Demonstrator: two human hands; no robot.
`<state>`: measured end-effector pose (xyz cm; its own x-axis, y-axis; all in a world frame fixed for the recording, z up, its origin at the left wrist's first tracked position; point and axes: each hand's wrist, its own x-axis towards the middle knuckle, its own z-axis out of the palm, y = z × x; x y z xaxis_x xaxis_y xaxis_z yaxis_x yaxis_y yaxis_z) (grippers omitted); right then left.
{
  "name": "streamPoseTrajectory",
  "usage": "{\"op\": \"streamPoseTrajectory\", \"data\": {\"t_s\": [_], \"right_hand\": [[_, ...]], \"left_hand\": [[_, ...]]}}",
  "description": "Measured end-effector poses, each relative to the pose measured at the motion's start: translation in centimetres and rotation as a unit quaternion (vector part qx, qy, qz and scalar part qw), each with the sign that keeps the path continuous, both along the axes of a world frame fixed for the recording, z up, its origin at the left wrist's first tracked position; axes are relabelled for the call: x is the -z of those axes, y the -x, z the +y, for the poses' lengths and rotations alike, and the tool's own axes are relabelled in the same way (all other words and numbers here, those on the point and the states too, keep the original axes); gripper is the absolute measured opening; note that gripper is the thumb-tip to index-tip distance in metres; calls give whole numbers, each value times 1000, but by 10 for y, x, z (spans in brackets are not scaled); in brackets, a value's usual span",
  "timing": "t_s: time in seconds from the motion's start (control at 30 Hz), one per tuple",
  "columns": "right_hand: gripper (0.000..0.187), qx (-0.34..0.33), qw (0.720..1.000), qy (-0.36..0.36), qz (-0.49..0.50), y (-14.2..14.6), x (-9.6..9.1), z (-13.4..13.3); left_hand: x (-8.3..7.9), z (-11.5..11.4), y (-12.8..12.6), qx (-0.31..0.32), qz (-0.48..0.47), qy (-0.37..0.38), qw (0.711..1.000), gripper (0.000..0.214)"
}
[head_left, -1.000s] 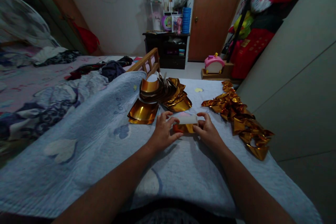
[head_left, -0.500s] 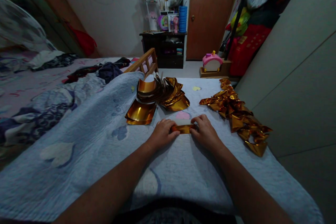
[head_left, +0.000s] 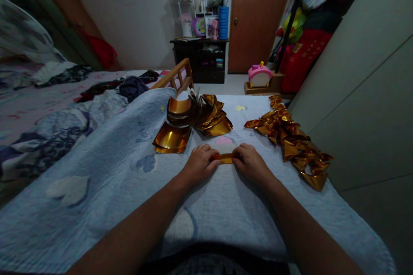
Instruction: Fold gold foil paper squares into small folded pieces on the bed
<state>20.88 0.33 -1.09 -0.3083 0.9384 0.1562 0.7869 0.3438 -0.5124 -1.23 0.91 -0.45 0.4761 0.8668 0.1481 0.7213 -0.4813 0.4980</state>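
Observation:
A sheet of gold foil paper [head_left: 226, 158] lies on the pale blue blanket, its near edge rolled or folded into a narrow gold band and its whitish back showing behind. My left hand [head_left: 202, 162] pinches the left end of the band between thumb and fingers. At the right end, my right hand [head_left: 250, 163] grips it the same way. Beyond my hands a fanned stack of gold foil sheets [head_left: 174, 136] spreads out. Folded gold foil pieces [head_left: 290, 137] form a heap to the right. Both palms are turned away from view.
The blue blanket [head_left: 129, 206] covers the surface in front of me. A wooden rail [head_left: 174, 75] stands behind the stack, with a bed of rumpled clothes [head_left: 106, 94] at left. A pale cabinet [head_left: 364, 94] rises at right. A pink toy [head_left: 260, 75] rests farther back.
The gold band between my hands looks narrower, and my right fingers have come down closer around its end. The stack and the heap stay where they were.

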Motion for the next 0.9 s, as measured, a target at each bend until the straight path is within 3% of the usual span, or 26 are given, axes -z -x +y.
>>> {"op": "streamPoseTrajectory", "data": {"t_s": [0.2,0.9], "right_hand": [[10,16,1000,21,-3,0,2,3],[14,87,994,70,-15,3,-8,9]], "left_hand": [[1,4,-3,-5,-20,10,1000,12],[2,5,-9,-48,76,4,996,13]]}}
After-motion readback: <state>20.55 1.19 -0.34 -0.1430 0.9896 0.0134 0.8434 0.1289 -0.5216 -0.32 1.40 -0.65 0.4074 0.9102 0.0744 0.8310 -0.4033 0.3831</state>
